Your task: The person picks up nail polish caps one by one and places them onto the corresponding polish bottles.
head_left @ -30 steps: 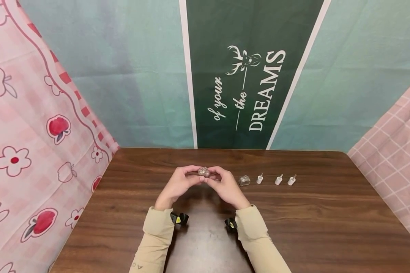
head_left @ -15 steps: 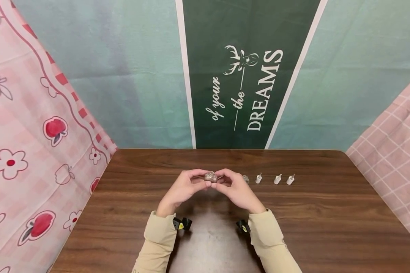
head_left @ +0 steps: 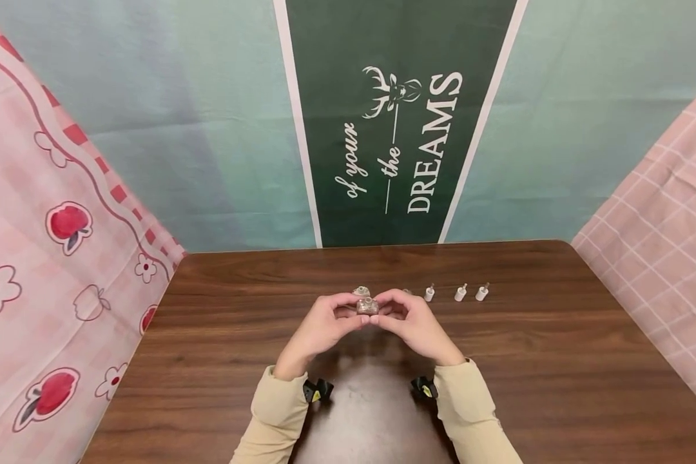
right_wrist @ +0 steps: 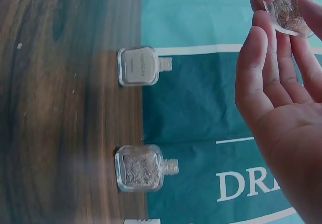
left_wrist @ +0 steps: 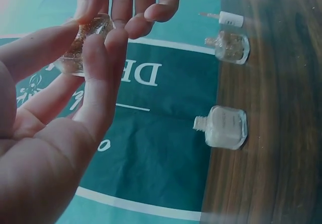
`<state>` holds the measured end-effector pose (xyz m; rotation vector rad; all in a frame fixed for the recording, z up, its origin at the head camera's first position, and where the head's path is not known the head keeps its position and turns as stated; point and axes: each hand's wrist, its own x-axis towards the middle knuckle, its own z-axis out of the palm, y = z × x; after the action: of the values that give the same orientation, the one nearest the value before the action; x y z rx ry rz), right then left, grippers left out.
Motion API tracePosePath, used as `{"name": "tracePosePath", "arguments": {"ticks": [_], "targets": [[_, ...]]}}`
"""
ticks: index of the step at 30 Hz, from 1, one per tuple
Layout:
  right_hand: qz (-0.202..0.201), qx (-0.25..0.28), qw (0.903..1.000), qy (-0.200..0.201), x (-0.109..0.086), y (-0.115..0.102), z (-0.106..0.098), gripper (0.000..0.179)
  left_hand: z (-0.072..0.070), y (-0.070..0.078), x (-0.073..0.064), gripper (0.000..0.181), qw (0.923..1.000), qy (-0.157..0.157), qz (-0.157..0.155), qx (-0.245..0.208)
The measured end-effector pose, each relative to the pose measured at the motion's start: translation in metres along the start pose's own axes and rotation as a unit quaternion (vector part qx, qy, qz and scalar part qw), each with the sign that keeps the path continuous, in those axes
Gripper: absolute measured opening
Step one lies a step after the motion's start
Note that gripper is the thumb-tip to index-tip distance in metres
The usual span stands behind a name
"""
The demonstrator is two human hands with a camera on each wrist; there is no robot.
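i'm watching the left hand [head_left: 323,324] and right hand [head_left: 415,322] pinching a glitter bottle [head_left: 368,307] between them above the wooden table [head_left: 557,361], from 8 and 4 o'clock. on my head feed, a pale bottle [right_wrist: 139,67] is standing at 11 o'clock from it, a second glitter bottle [right_wrist: 139,169] near 2, and three white brush caps [head_left: 461,294] are resting toward 3.

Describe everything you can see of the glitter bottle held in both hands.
The bottle is clear and glass-looking, with rounded edges and coppery glitter inside. Its short neck shows on top in the head view, with no cap visible. It is raised above the table, roughly upright, held between the fingers of the left hand and right hand, which partly cover it.
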<state>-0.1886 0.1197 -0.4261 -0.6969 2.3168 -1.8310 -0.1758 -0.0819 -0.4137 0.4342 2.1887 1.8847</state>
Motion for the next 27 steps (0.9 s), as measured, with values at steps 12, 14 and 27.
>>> {"name": "tracePosePath", "arguments": {"ticks": [12,14,27], "targets": [[-0.009,0.014,0.9998,0.013,-0.0023,0.0012,-0.0091,0.023,0.0099,0.0023,0.0022,0.031,0.9992,0.014,0.009,-0.036],[-0.016,0.013,0.9997,0.015,-0.0018,0.0010,-0.0085,0.023,0.0092,0.0028,0.0023,0.031,0.9993,0.016,0.010,-0.033],[-0.037,-0.015,0.9983,0.042,0.0001,0.0051,-0.0053,0.026,0.0098,0.0018,0.0037,0.033,0.9993,0.028,0.008,-0.024]]}}
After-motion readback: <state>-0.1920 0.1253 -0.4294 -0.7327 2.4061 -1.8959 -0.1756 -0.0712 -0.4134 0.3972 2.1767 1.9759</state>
